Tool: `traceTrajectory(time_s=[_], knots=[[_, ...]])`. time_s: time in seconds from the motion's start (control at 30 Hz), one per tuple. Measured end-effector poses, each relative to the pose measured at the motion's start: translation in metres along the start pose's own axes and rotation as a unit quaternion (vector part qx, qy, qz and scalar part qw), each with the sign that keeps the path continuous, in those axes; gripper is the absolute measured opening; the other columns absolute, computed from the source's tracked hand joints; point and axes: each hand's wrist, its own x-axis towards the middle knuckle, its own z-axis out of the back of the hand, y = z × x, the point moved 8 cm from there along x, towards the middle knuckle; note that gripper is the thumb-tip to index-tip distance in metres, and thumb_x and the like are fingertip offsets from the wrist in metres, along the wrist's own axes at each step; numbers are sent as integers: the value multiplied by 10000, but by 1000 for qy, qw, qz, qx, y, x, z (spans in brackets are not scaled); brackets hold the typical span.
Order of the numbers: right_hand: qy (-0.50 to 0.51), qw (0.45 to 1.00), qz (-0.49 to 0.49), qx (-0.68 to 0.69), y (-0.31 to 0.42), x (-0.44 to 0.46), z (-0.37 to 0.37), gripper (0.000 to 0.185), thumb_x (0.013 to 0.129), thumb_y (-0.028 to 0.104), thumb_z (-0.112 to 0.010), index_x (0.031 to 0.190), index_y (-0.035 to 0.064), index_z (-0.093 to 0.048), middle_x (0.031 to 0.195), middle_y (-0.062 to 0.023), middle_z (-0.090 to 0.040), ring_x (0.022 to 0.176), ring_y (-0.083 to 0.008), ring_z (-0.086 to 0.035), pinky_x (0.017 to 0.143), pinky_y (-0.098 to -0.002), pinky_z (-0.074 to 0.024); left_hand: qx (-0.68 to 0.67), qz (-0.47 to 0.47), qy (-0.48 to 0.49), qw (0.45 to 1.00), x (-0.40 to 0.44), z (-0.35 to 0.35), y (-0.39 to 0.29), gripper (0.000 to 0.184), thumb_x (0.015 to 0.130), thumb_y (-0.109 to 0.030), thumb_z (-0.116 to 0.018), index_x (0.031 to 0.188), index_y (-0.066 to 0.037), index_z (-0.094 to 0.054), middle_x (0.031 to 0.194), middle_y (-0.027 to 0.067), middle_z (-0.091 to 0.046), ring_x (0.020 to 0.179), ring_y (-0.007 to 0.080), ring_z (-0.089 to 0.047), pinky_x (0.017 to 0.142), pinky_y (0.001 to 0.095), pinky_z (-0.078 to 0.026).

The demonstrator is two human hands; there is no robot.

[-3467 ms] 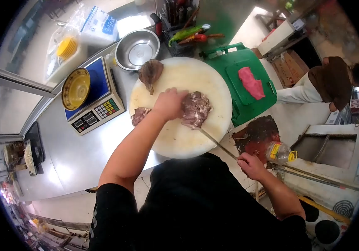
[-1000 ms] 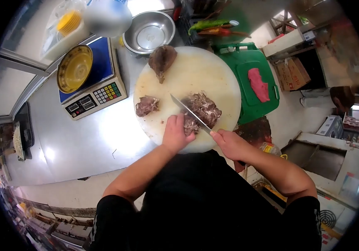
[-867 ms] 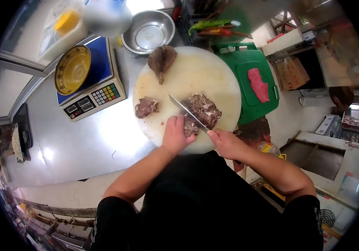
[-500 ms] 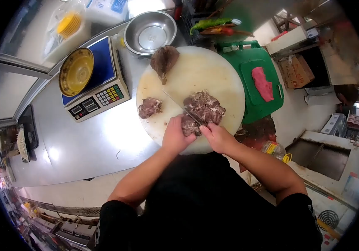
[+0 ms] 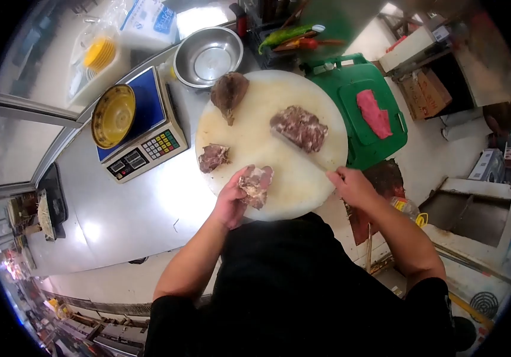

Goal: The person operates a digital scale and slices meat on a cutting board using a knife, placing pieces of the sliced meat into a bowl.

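Observation:
My left hand [image 5: 230,201] grips a cut piece of meat [image 5: 256,185], its pale marbled face turned up, over the near left part of the round cutting board [image 5: 291,184]. In my right hand [image 5: 352,185] is the handle of a knife [image 5: 305,153]; its thin blade points up and left, along the near edge of a larger brown chunk of meat [image 5: 300,128]. A smaller meat piece [image 5: 214,157] lies at the board's left edge. One dark, whole-looking piece of meat [image 5: 230,95] rests at the far left rim.
Left of the board, a digital scale [image 5: 148,152] carries a yellow bowl [image 5: 113,116]. A steel basin [image 5: 209,56] stands behind. To the right is a green bin lid [image 5: 356,143] with a pink cloth [image 5: 374,114]. Green and red peppers [image 5: 291,37] lie at the back.
The meat has come apart: my left hand has lifted the near piece left and turned its cut face up. My right hand has moved right with the knife, away from my left hand.

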Motion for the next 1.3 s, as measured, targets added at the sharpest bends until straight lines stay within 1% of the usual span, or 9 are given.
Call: traceTrajectory(time_s=[0.2, 0.33, 0.4, 0.43, 0.57, 0.7, 0.8, 1.07, 1.3], knots=[[-84, 996, 35, 3, 14, 42, 20, 589, 976, 515, -507, 887, -52, -640, 835, -284, -643, 774, -437, -629, 720, -464, -493, 201, -36, -81, 975, 19, 4, 0, 734, 751, -18, -570, 1466, -31, -401, 1348, 156, -534, 1219, 285, -546, 998, 376, -476], [-77, 995, 38, 41, 14, 30, 5, 572, 982, 497, -508, 904, -55, -635, 844, -275, -646, 778, -421, -625, 729, -459, -485, 481, -160, -85, 858, 44, -22, -14, 776, 759, -57, -685, 1470, -28, -377, 1343, 176, -536, 1226, 317, -539, 1006, 377, -468], [-81, 994, 40, 60, 6, 14, -6, 564, 984, 491, -511, 913, -56, -629, 834, -266, -643, 763, -405, -621, 723, -454, -480, 683, -232, -74, 689, 56, -48, -16, 788, 762, -115, -738, 1461, -31, -385, 1343, 219, -526, 1218, 403, -520, 1033, 422, -441], [-69, 994, 6, 88, -2, 4, -12, 542, 988, 473, -516, 914, -54, -619, 809, -248, -635, 737, -374, -609, 708, -441, -475, 696, -210, -57, 685, 63, -52, -12, 802, 799, -235, -774, 1467, -25, -382, 1373, 233, -509, 1260, 402, -497, 1085, 423, -394], [-55, 979, -33, 195, -27, -37, -28, 463, 993, 414, -540, 914, -39, -593, 735, -191, -610, 669, -288, -568, 662, -402, -460, 743, -250, -60, 618, 46, -69, -18, 778, 798, -247, -774, 1448, -31, -404, 1393, 226, -495, 1285, 400, -477, 1085, 454, -387], [-49, 982, -51, 174, -62, -74, -36, 405, 992, 374, -551, 928, -22, -601, 727, -177, -613, 669, -273, -585, 648, -400, -461, 762, -379, -203, 485, -4, -41, -63, 807, 715, -240, -821, 1400, -44, -443, 1448, 243, -423, 1328, 436, -399, 1115, 521, -328], [-13, 984, -81, 156, -64, -102, -34, 370, 986, 361, -559, 966, -4, -621, 771, -189, -640, 714, -295, -630, 666, -400, -482, 725, -322, -358, 493, -14, 12, -101, 817, 676, -242, -813, 1382, -21, -466, 1404, 267, -448, 1309, 444, -407, 1118, 520, -317], [113, 993, 0, 45, -25, -102, -44, 450, 964, 443, -575, 1006, 0, -644, 859, -211, -685, 804, -368, -670, 724, -423, -516, 789, -237, -158, 544, 17, 3, -82, 608, 717, -123, -772, 1294, -65, -589, 1238, 165, -616, 1167, 363, -552, 1011, 418, -463], [5, 998, -7, 56, 0, -67, -41, 488, 970, 452, -556, 971, -29, -640, 878, -247, -671, 814, -392, -656, 721, -448, -499, 772, -226, -132, 579, 16, 1, -68, 584, 716, -94, -759, 1264, -72, -558, 1220, 166, -606, 1168, 366, -545, 996, 437, -462]])
